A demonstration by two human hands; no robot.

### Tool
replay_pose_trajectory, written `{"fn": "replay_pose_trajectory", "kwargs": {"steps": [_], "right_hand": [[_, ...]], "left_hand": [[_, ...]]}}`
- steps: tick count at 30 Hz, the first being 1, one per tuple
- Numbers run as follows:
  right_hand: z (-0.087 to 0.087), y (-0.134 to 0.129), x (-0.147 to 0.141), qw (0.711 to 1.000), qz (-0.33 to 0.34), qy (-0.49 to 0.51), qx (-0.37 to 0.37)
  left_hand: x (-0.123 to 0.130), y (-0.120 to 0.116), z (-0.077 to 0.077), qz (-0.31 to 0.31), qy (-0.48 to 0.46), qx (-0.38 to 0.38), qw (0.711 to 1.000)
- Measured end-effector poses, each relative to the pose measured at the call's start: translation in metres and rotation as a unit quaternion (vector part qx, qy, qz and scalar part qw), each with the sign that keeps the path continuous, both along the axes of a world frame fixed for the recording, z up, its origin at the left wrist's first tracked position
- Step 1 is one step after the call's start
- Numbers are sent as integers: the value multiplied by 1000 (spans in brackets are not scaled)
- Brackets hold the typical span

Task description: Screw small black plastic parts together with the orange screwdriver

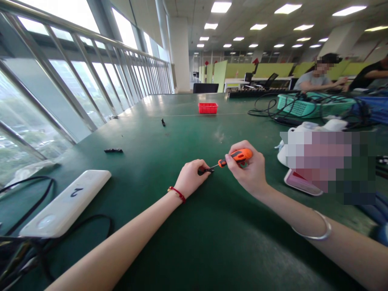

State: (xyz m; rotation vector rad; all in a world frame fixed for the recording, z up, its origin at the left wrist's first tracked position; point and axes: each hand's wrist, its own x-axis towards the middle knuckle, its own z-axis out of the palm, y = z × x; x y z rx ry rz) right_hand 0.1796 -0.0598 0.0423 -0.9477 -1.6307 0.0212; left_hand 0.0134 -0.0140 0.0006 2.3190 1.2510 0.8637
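Note:
On the green table (169, 250), my left hand (193, 176) pinches a small black part (206, 171) close to the tabletop; its exact kind is too small to make out. My right hand (250, 171) grips a screwdriver (241, 155) with an orange and dark grey handle. The screwdriver's thin metal shaft slants down to the left, its tip at the black part beside my left fingertips. Whether the tip sits in a screw cannot be seen. Fingers of the left hand partly cover the black part.
A red bin (207, 108) stands farther back, with small black pieces (113, 150) to its left. A white numbered box (68, 204) and cables lie at left. At right are a teal basket (318, 106), a white bottle-like object (287, 149) and a pink-and-white case (303, 184). People sit beyond.

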Motion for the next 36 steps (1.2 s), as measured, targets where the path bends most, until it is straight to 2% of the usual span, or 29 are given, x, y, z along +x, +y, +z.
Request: {"fn": "replay_pose_trajectory", "kwargs": {"steps": [12, 21, 30, 36], "right_hand": [[7, 3, 11, 999, -5, 40, 8], [5, 6, 12, 1000, -8, 11, -15], [14, 3, 13, 1000, -9, -2, 15], [15, 4, 14, 1000, -14, -12, 3]], "left_hand": [[-1, -4, 3, 22, 39, 45, 998], [-1, -4, 6, 23, 13, 18, 999], [-1, -5, 7, 34, 15, 19, 999], [-1, -3, 7, 34, 9, 7, 999]]}}
